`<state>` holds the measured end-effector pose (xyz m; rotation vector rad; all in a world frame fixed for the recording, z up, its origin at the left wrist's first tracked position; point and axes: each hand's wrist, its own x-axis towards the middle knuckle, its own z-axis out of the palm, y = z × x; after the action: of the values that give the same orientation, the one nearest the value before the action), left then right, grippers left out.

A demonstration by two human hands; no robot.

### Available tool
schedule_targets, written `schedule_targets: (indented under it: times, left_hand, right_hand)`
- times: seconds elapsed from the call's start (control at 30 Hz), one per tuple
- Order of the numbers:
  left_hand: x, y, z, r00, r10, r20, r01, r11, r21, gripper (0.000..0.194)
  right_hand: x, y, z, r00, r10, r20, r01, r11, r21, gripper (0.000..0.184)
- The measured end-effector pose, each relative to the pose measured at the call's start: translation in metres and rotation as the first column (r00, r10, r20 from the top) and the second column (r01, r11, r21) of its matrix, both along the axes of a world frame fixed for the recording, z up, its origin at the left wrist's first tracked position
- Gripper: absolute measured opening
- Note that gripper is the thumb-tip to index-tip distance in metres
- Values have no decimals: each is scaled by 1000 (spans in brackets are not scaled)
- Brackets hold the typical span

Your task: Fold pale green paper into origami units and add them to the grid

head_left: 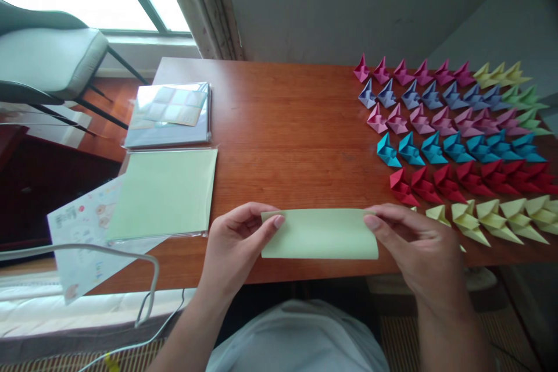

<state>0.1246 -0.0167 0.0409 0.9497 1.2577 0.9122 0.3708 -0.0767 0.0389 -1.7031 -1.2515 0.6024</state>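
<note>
A pale green sheet of origami paper (320,235), doubled over into a wide strip, is held up between my hands near the table's front edge. My left hand (239,244) pinches its upper left corner between thumb and fingers. At the upper right corner, my right hand (414,250) grips it the same way, thumb facing me. Left of my hands lies a stack of pale green paper (168,192) in a clear sleeve. Just beyond my right hand stand folded yellow paper pieces (468,218), partly hidden by it.
Rows of folded paper pieces in red (449,183), blue (433,148), pink, purple and magenta fill the table's right side. A wrapped pack (170,133) with a patterned card sits back left. A white cable (152,279) loops beside the table's left front, near a printed sheet (91,256).
</note>
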Motion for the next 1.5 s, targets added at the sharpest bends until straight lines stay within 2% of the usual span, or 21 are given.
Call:
schedule_targets:
  times: [0.1,0.43,0.7,0.9,1.03,1.17,1.33,1.5]
  left_hand:
    - [-1,0,-1,1000,2,-6,-2,1000,-1,12]
    - [-4,0,-6,997,5,-81,-3,1000,16,14]
    - [-5,0,-7,991,24,-129,-20,999,30,18]
    - [-6,-1,-7,987,21,-156,-17,999,32,21]
    - [-6,-1,-7,989,12,-148,-6,999,36,18]
    - [-6,0,-5,989,15,-147,-7,998,58,16]
    - [-6,0,5,986,35,-163,-17,994,107,12]
    - [-5,4,8,988,39,-148,-22,993,115,12]
  right_hand:
    - [0,2,2,1000,23,10,-23,1000,15,4]
    - [-5,4,14,997,70,31,-69,996,-52,3]
    - [-5,3,16,997,60,45,-57,997,-61,4]
    - [-11,5,16,1000,-17,4,17,999,-38,7]
    - [-11,5,15,1000,-8,13,9,999,-51,9]
    - [-6,5,15,997,56,45,-52,995,-84,11]
    - [-2,4,20,991,103,86,-101,994,-33,6]
    - [0,8,18,994,108,21,-107,992,-67,2]
